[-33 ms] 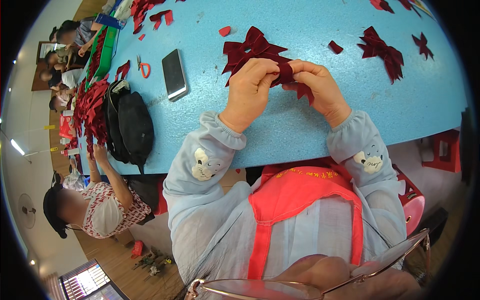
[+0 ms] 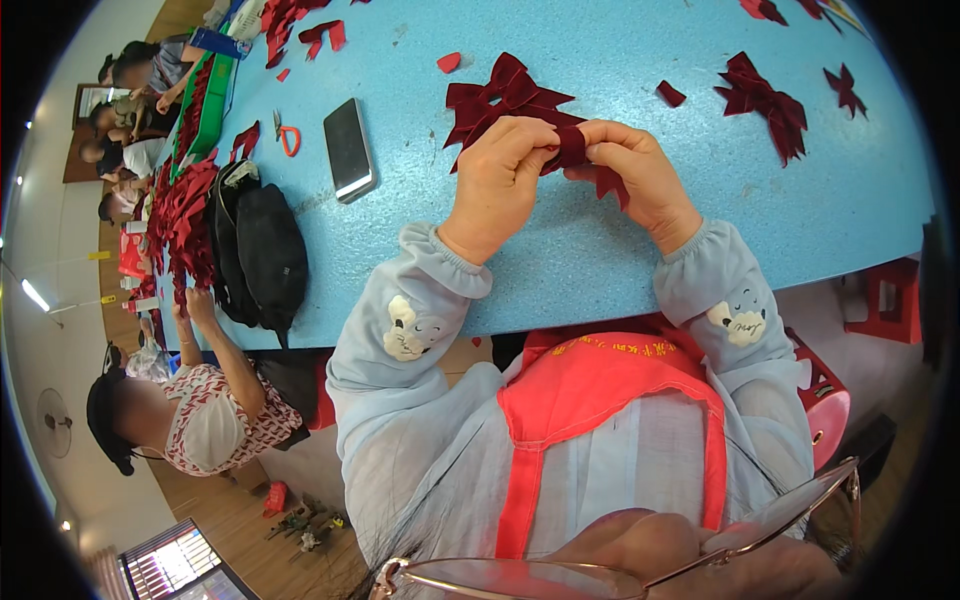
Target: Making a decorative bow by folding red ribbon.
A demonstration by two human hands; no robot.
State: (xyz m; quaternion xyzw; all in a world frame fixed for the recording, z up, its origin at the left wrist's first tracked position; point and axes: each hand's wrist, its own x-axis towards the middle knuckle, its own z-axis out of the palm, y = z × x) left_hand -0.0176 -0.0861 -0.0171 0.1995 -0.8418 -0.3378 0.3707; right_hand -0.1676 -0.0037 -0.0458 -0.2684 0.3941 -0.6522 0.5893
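Between my two hands is a dark red velvet ribbon (image 2: 571,147), pinched at both sides above the table. My left hand (image 2: 499,183) is closed on its left side, fingertips pressed together. On the other side my right hand (image 2: 640,180) grips it between thumb and fingers, and a pointed ribbon tail hangs below that hand. Just beyond my left hand lies a dark red velvet bow (image 2: 510,88) with pointed tails, partly covered by the hand. Farther right rest a larger bow (image 2: 762,108) and a small bow (image 2: 846,92).
Left of my hands, a phone (image 2: 349,150), orange-handled scissors (image 2: 289,140) and a black bag (image 2: 262,240) lie on the blue table (image 2: 420,270). A ribbon heap (image 2: 183,215) and green crate (image 2: 205,110) stand farther left, where a person (image 2: 200,410) handles ribbons. Red stools (image 2: 885,300) stand at right.
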